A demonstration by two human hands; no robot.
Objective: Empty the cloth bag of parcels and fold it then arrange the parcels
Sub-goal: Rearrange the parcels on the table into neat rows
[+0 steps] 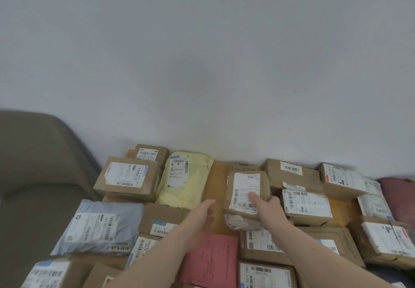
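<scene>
Several parcels lie spread over a wooden table (pixel 219 175) against a grey wall. My right hand (pixel 266 204) grips the near edge of a small brown box (pixel 243 182) with a white label, thumb on top of the label; the box sits on a white parcel (pixel 239 221). My left hand (pixel 202 211) hovers just left of that box with fingers straight, holding nothing. A yellow padded parcel (pixel 185 179) lies to the left, a grey poly mailer (pixel 101 227) further left, and a red envelope (pixel 212 258) lies under my left forearm. The cloth bag is not in view.
A brown chair (pixel 38 164) stands at the left beside the table. Brown boxes (pixel 128 177) are stacked at the back left, and more boxes (pixel 305 204) crowd the right side. A dark red cushion (pixel 399 193) shows at the far right.
</scene>
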